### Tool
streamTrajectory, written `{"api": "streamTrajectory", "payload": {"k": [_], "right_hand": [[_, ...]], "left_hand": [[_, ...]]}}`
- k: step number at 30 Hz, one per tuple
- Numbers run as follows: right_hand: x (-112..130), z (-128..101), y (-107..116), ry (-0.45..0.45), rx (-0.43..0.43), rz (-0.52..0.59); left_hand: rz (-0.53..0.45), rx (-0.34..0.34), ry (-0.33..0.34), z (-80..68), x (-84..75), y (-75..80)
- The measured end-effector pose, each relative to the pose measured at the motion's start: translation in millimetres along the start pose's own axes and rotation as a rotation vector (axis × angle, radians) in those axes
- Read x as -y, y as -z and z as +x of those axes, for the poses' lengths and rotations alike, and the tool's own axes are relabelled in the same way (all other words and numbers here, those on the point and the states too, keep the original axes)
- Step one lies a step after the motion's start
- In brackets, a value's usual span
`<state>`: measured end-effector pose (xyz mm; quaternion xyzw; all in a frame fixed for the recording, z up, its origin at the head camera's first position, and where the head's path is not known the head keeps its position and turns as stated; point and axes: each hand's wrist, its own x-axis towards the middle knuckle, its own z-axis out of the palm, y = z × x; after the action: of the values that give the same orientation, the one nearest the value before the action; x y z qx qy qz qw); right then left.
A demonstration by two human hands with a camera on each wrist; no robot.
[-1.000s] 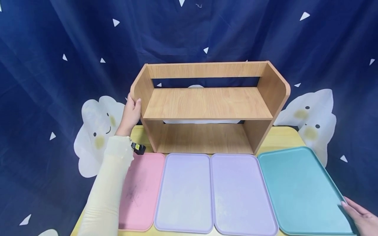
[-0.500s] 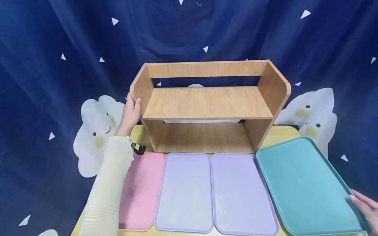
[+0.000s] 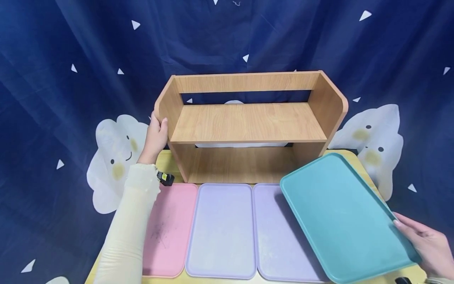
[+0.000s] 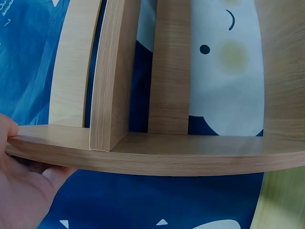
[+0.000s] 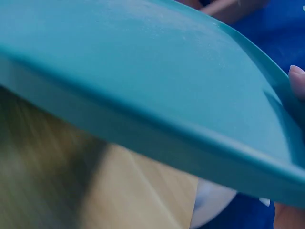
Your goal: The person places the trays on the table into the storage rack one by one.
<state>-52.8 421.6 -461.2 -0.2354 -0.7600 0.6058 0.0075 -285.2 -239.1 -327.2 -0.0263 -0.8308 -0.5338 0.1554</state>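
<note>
Fingers of the right hand (image 3: 423, 246) grip the teal tray (image 3: 340, 217), tilted above a purple tray (image 3: 280, 232) before the wooden shelf (image 3: 248, 122); the left hand (image 3: 156, 136) clasps the shelf's left side panel.

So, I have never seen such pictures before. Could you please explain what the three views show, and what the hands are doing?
No machine here: a person works with two bare hands and wears three cameras. The wide picture comes from the head and looks down at a yellow table before a blue curtain. The other two come from the wrists, very close up.

On the table stands a wooden shelf. In front lie a pink tray and two lilac trays.

The left hand holds the shelf's left side panel; its wrist view shows that panel's edge in the grip. The right hand holds a teal tray by its edge, lifted and tilted, partly over the right lilac tray. Its wrist view shows mostly that tray's teal surface.
</note>
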Motion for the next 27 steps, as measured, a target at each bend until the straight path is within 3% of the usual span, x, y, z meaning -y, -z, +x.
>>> {"api": "streamTrajectory", "payload": {"k": [6,12,27], "right_hand": [[19,-9,-18,0.118,0.056,0.008],[34,-17,-31,0.164,0.13,0.077],[78,-21,-65,0.306,0.241,0.116]], "left_hand": [[0.015,-0.002,0.005,-0.2,0.0,0.6],[0.03,-0.005,-0.004,-0.1,0.3,0.8],[0.06,-0.018,-0.008,0.9,2.6,-0.2]]}}
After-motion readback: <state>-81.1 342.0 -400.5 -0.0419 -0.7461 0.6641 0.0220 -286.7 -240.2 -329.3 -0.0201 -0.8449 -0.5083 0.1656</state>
